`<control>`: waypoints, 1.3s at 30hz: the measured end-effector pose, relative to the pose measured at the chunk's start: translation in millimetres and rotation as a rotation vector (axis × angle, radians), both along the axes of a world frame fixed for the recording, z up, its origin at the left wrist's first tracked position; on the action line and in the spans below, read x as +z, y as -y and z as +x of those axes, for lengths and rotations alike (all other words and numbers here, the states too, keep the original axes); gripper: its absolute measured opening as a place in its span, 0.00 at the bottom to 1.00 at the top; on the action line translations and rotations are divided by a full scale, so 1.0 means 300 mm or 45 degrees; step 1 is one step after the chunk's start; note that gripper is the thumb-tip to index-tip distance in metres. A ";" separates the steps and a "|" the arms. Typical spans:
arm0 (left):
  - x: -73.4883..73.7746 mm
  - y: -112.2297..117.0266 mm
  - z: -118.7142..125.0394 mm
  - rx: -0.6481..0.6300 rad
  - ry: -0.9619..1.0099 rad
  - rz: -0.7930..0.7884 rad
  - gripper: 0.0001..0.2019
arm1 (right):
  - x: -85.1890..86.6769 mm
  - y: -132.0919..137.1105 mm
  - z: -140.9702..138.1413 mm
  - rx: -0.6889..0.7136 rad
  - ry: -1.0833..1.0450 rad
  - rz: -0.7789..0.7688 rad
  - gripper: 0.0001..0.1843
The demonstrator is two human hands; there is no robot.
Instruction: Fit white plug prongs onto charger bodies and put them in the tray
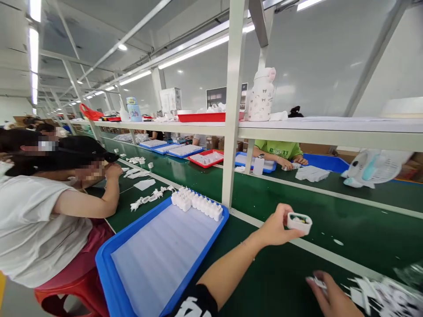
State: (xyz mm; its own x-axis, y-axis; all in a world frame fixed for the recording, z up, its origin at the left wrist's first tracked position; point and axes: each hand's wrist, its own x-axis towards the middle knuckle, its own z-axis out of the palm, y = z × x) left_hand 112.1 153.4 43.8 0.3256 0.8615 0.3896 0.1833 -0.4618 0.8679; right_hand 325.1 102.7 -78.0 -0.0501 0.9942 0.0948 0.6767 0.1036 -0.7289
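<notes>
Raised over the green bench, my left hand (276, 226) grips a white plastic housing (300, 223) between thumb and fingers. Its open side faces me, and a small circuit board with bits of wire shows inside. Lower right, my right hand (328, 293) pinches a small white plastic piece (319, 281), slightly blurred. Just right of that hand lies a heap of thin white parts (383, 297). To the left of my forearm, a blue tray (105, 264) lined with white sheet carries rows of white housings (194, 202) at its far end.
A shelf post (231, 105) rises behind the blue tray, under a long shelf (313, 132) holding a patterned bottle (262, 94). A co-worker in white (36, 215) sits at left. Across the bench, another person in green (279, 149) handles white parts near a fan (373, 167).
</notes>
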 end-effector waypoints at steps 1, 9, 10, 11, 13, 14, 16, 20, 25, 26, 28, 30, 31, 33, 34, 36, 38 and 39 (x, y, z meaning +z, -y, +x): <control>-0.075 -0.007 0.019 -0.024 0.040 -0.049 0.25 | 0.034 0.016 -0.023 -0.086 -0.074 0.063 0.20; -0.356 0.005 0.032 -0.192 -0.396 -0.129 0.12 | 0.146 0.026 -0.077 -0.309 -0.589 0.329 0.15; -0.355 0.001 0.033 -0.204 -0.460 -0.105 0.11 | 0.142 0.022 -0.068 -0.241 -0.701 0.312 0.15; -0.351 0.000 0.034 -0.209 -0.513 -0.077 0.10 | 0.137 0.020 -0.061 -0.177 -0.785 0.292 0.15; -0.341 0.007 0.034 -0.225 -0.581 -0.035 0.10 | 0.131 0.024 -0.055 -0.050 -0.923 0.238 0.15; -0.336 0.011 0.031 -0.239 -0.599 -0.027 0.10 | 0.129 0.027 -0.055 -0.027 -0.954 0.214 0.15; -0.330 0.017 0.025 -0.268 -0.622 -0.038 0.10 | 0.125 0.029 -0.058 -0.040 -1.003 0.181 0.17; -0.327 0.011 0.015 -0.288 -0.625 -0.052 0.13 | 0.120 0.024 -0.060 -0.183 -1.053 0.176 0.16; -0.333 0.002 0.015 -0.383 -0.560 0.039 0.08 | 0.121 0.027 -0.060 -0.315 -0.827 0.211 0.18; -0.335 0.001 0.015 -0.383 -0.555 0.039 0.08 | 0.120 0.027 -0.062 -0.352 -0.811 0.228 0.20; -0.338 0.001 0.016 -0.374 -0.557 0.028 0.08 | 0.114 0.025 -0.069 -0.416 -0.799 0.236 0.20; -0.337 0.002 0.016 -0.374 -0.573 0.021 0.08 | 0.108 0.022 -0.076 -0.429 -0.763 0.239 0.16; -0.334 0.004 0.015 -0.382 -0.584 0.024 0.08 | 0.106 0.022 -0.079 -0.415 -0.742 0.245 0.14; -0.323 0.011 0.013 -0.390 -0.611 0.035 0.12 | 0.106 0.023 -0.083 -0.386 -0.730 0.243 0.14; -0.316 0.015 0.010 -0.385 -0.636 0.035 0.16 | 0.107 0.024 -0.084 -0.385 -0.737 0.220 0.14; -0.299 0.022 -0.001 -0.374 -0.713 0.017 0.27 | 0.110 0.029 -0.083 -0.410 -0.743 0.121 0.15; -0.284 0.025 -0.015 -0.419 -0.807 -0.036 0.35 | 0.111 0.032 -0.079 -0.448 -0.738 0.032 0.17; -0.278 0.024 -0.022 -0.476 -0.840 -0.075 0.37 | 0.110 0.033 -0.076 -0.460 -0.741 0.018 0.17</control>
